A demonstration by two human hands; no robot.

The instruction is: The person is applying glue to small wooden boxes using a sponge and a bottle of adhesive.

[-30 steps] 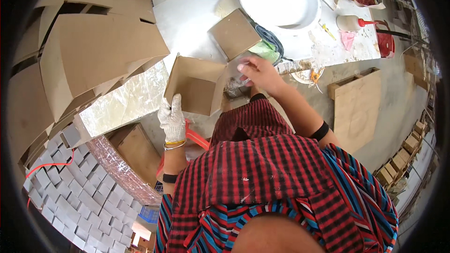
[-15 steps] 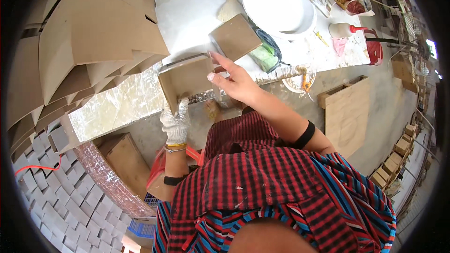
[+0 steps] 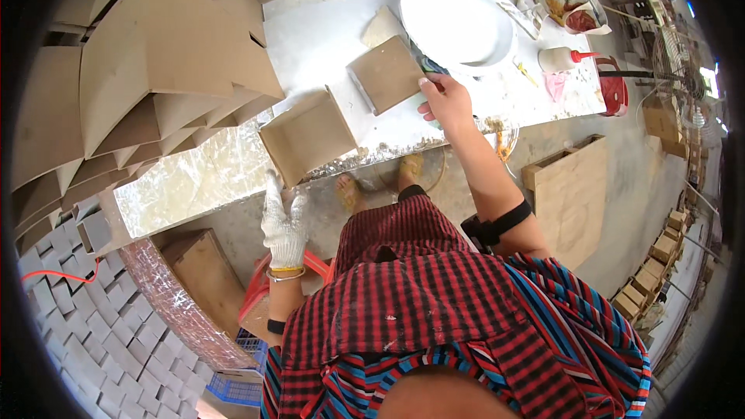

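Observation:
My left hand [image 3: 285,221], in a white knitted glove, has its fingers apart just below an open-fronted brown board box [image 3: 309,138]. That box sits tilted at the table's front edge; whether a fingertip touches it I cannot tell. My bare right hand [image 3: 450,106] is curled at the right corner of a second, smaller brown box [image 3: 388,74]. It lies over the place of a green and dark blue cloth or bag [image 3: 428,64], mostly hidden now. What its fingers hold, if anything, is hidden.
A large round white basin [image 3: 458,15] stands behind the right hand. Right of it are a glue bottle with a red nozzle [image 3: 560,58] and a plastic bag [image 3: 574,6]. Brown board boxes [image 3: 155,54] are piled at left. A wooden panel [image 3: 570,198] is on the floor at right.
My right hand has left the open box and moved right to the second box's corner, over the green cloth. My left hand has come down off the open box, which now rests on the table edge.

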